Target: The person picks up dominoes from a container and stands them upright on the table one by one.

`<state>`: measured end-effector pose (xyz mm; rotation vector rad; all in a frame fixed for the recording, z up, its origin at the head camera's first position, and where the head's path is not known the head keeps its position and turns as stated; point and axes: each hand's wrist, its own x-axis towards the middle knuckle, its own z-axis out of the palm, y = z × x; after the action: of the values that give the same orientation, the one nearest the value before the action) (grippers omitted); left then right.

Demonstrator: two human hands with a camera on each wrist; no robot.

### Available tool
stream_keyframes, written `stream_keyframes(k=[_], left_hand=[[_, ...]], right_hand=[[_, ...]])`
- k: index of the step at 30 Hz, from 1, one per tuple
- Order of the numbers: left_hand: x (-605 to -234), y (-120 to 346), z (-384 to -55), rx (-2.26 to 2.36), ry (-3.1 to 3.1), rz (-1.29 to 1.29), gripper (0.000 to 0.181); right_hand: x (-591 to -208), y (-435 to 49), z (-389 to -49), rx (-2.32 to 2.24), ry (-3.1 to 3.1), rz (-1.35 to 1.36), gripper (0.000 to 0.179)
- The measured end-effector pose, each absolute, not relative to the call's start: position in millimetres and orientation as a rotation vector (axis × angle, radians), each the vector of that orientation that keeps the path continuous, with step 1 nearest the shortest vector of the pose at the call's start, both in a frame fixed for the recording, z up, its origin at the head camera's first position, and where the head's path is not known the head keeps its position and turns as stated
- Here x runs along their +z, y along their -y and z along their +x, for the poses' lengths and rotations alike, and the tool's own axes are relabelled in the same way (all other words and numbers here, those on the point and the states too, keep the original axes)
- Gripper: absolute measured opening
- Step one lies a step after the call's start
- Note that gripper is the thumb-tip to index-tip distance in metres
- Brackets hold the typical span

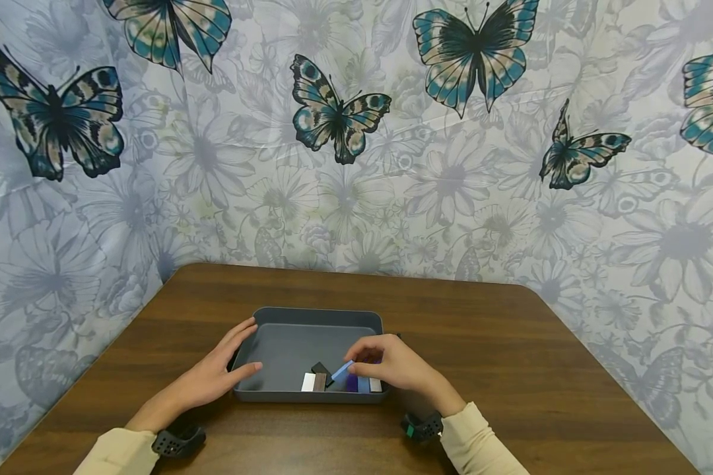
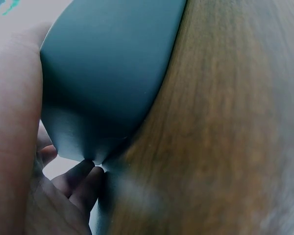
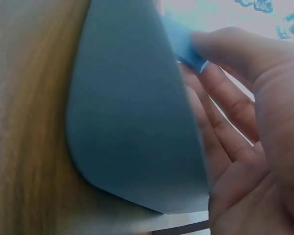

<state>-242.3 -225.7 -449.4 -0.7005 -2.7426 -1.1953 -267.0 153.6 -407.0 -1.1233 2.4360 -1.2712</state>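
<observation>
Between the thumb and fingers of my right hand (image 1: 392,363) is a light blue block (image 1: 342,371), small and rectangular, tilted above the near right part of a grey tray (image 1: 291,397). The right wrist view shows the blue block's end (image 3: 193,58) beyond the tray's outer wall. Below it in the tray stand a white block (image 1: 308,382), a brown block (image 1: 320,382), a black block (image 1: 319,368), a purple block (image 1: 352,382) and another blue block (image 1: 364,384). My left hand (image 1: 216,369) rests at the tray's left side, thumb over the rim, fingertips touching the outer wall.
The tray lies on a brown wooden table (image 1: 451,316). A second white block (image 1: 375,385) sits in its near right corner. Behind the table hangs a flowered cloth (image 1: 344,211) with butterflies. Each wrist wears a black band (image 1: 178,442).
</observation>
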Motion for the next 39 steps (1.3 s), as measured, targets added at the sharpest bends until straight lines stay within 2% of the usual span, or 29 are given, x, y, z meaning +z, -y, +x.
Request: stream_keyframes(k=[10, 28, 39], left_hand=[[-448, 227, -243, -1.194, 2.751, -0.699, 0.079], [-447, 227, -244, -1.187, 2.742, -0.716, 0.077], [-450, 229, -245, -1.191, 2.741, -0.718, 0.075]], right_hand=[[-396, -160, -268, -1.382, -2.358, -1.023, 0.014], [-385, -172, -271, -1.438, -2.418, -1.055, 0.014], [-375, -193, -276, -1.470, -2.592, -0.932, 0.029]])
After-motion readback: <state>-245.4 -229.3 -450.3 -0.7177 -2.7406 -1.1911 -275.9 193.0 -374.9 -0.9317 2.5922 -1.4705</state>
